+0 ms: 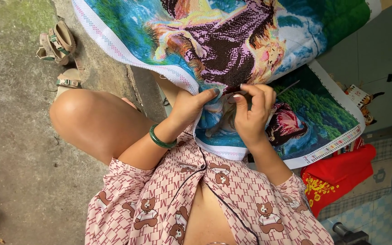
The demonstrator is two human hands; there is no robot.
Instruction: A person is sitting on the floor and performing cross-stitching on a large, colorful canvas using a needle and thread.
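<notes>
A pair of tan sandals [59, 45] with green straps lies at the upper left of the frame on the rough concrete floor [14, 136]. At the lower right, a red cloth [341, 174] with gold pattern sits on a grey checked mat [384, 154]. A small orange and black toy figure [364, 102] lies at the right edge, above the mat. Pale blue floor tiles [377, 218] fill the lower right corner.

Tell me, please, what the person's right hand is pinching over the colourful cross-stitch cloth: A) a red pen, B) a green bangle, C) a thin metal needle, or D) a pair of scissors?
C: the right hand pinches a thin metal needle that pokes out past its fingers, above the colourful cross-stitch cloth.
</notes>
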